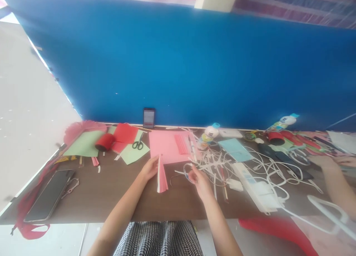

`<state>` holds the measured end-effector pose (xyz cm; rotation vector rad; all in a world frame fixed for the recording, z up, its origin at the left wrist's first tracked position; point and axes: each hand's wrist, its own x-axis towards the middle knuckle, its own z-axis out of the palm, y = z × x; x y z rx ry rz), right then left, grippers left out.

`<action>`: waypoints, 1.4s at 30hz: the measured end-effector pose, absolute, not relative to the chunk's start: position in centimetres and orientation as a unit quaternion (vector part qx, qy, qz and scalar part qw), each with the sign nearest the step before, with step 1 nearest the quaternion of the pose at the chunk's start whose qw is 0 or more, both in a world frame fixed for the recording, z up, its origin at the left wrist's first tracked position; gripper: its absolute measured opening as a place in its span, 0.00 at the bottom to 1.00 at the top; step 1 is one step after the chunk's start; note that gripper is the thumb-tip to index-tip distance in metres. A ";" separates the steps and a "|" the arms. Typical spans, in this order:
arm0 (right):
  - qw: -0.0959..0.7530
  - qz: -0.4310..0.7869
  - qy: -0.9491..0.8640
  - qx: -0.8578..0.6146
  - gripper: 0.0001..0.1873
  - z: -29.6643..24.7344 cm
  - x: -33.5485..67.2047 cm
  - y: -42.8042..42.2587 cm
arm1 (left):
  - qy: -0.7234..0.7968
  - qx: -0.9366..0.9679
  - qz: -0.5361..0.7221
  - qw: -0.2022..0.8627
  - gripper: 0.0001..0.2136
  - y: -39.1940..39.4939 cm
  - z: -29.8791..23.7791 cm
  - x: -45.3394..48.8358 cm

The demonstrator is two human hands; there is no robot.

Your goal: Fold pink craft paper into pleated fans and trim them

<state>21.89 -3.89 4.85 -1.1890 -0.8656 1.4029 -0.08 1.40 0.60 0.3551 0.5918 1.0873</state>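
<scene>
My left hand (150, 167) pinches a strip of pleated pink paper (162, 178) near its top; the folds spread like a narrow fan toward me, with a white edge on the left. In my right hand (198, 177), finger and thumb close on a thin ring-shaped coil (187, 173), and a fine strand seems to run from it to the left. Whether that coil is wire or thread is too blurred to tell. Behind both hands lies a pink sheet (164, 146) with folded pink strips (181, 144) on it.
Dark-handled scissors (138, 144) lie on green paper (129, 154) to the left. A phone (50, 194) rests at the near left. White strips (214, 163), a bottle (208, 136), a power strip (254, 187) and tangled cables fill the right. Another person's arm (338, 181) reaches in there.
</scene>
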 end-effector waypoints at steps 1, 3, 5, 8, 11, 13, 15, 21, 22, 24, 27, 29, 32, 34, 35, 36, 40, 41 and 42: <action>0.524 0.584 -0.369 -0.498 0.18 4.8 22.1 -3.9 | 0.274 0.155 0.515 0.797 0.10 1.5 0.4 -0.2; 0.514 0.590 -0.381 -0.492 0.18 4.7 22.5 -4.0 | 0.270 0.144 0.532 0.789 0.09 1.7 0.3 -0.6; 0.513 0.580 -0.395 -0.495 0.18 4.7 23.0 -4.0 | 0.283 0.135 0.551 0.774 0.06 1.9 0.3 -0.9; 0.524 0.502 -0.416 -0.547 0.19 4.4 23.8 -4.1 | 0.322 0.118 0.574 0.744 0.01 2.2 0.0 -1.3; 0.483 0.383 -0.474 -0.629 0.22 3.8 25.0 -3.9 | 0.344 0.122 0.584 0.725 0.02 2.3 -0.3 -1.3; 0.405 0.292 -0.550 -0.670 0.21 3.1 25.9 -3.6 | 0.353 0.134 0.581 0.721 0.03 2.4 -0.4 -1.1; 0.329 0.173 -0.609 -0.701 0.18 2.4 26.4 -3.3 | 0.360 0.140 0.584 0.714 0.04 2.3 -0.4 -0.8; 0.387 0.056 -0.649 -0.652 0.26 1.5 23.1 -2.4 | 0.368 0.130 0.583 0.713 0.06 2.1 -0.1 -0.3; 0.413 0.103 -0.648 -0.632 0.25 1.7 22.2 -2.1 | 0.365 0.135 0.578 0.717 0.06 2.0 -0.1 -0.3; 0.454 0.209 -0.613 -0.612 0.25 2.0 20.6 -1.6 | 0.358 0.150 0.569 0.725 0.07 1.9 0.0 -0.4; 0.487 0.358 -0.537 -0.588 0.24 2.2 19.4 -0.7 | 0.355 0.169 0.559 0.730 0.08 1.8 0.1 -0.4; 0.501 0.402 -0.505 -0.577 0.22 2.1 19.3 -0.3 | 0.366 0.189 0.550 0.727 0.10 1.6 0.2 -0.3; 0.531 0.384 -0.483 -0.581 0.20 1.6 19.7 0.0 | 0.392 0.253 0.531 0.707 0.13 1.5 0.4 -0.2; 0.543 0.360 -0.479 -0.589 0.19 1.3 20.1 0.1 | 0.403 0.301 0.519 0.692 0.14 1.4 0.5 -0.1; 0.542 0.349 -0.482 -0.594 0.18 1.2 20.3 0.1 | 0.405 0.322 0.514 0.684 0.15 1.3 0.5 -0.1; 0.535 0.337 -0.490 -0.600 0.17 1.1 20.4 0.1 | 0.407 0.338 0.511 0.678 0.15 1.3 0.6 0.0; 0.494 0.183 -0.584 -0.618 0.14 1.4 20.0 0.0 | 0.427 0.385 0.501 0.647 0.17 1.1 0.5 0.1; 0.480 0.117 -0.615 -0.614 0.13 1.7 19.7 0.0 | 0.432 0.395 0.500 0.638 0.17 1.1 0.4 0.1; 0.463 0.054 -0.647 -0.603 0.12 1.9 19.3 -0.1 | 0.436 0.404 0.501 0.630 0.17 1.1 0.3 0.1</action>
